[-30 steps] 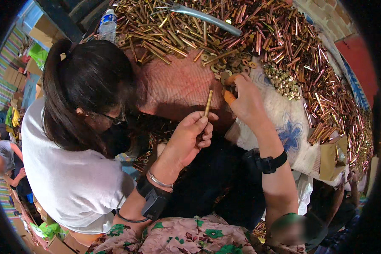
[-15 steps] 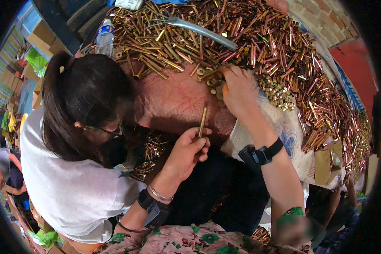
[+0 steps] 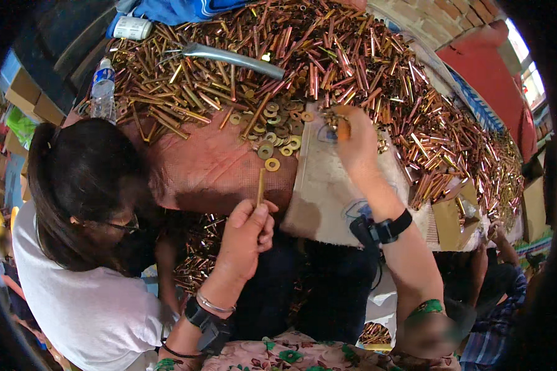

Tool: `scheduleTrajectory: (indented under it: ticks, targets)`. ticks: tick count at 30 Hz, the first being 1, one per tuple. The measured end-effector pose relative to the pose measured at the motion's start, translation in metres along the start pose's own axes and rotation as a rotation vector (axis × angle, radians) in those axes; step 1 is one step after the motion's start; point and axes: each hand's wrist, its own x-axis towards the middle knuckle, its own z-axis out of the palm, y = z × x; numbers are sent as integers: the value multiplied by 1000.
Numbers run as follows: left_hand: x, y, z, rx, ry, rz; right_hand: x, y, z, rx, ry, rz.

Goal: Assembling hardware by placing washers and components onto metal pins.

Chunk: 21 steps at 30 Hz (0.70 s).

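Note:
My left hand (image 3: 246, 232) is closed around the lower end of a slim brass-coloured metal rod (image 3: 261, 185), which stands nearly upright from the thumb and fingers. Whether it is hollow I cannot tell. My right hand (image 3: 356, 139) reaches over a pale cloth with bent fingers, among small brass-coloured nuts (image 3: 382, 145). The hand itself covers most of these nuts, and what its fingertips hold is hidden. Just left of it lies a heap of flat washers (image 3: 278, 127), with a single washer (image 3: 272, 164) nearer to the rod's tip.
A big pile of coppery metal rods (image 3: 365, 55) covers the far side and the right. On it lies a grey curved tool handle (image 3: 235, 59). A plastic bottle (image 3: 103, 93) stands far left. A co-worker (image 3: 83, 247) leans in at left. A cardboard box (image 3: 449, 222) sits at right.
My right hand has gone from the washers over to the nuts at their right, uncovering the washer heap. My left hand still holds the rod upright. The whole view has shifted.

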Motion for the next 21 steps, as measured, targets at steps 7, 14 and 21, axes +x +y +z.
scheduleTrajectory:
  ticks: [7,14,21]
  targets:
    - [3,-29,45,44,-171,-84,37,45,-3,-233,-76,-37]
    - [15,-44,40,219,-198,43,67,30,35,-84,-183,-5]
    - [16,-43,45,278,-128,16,85,11,68,-295,-314,188]
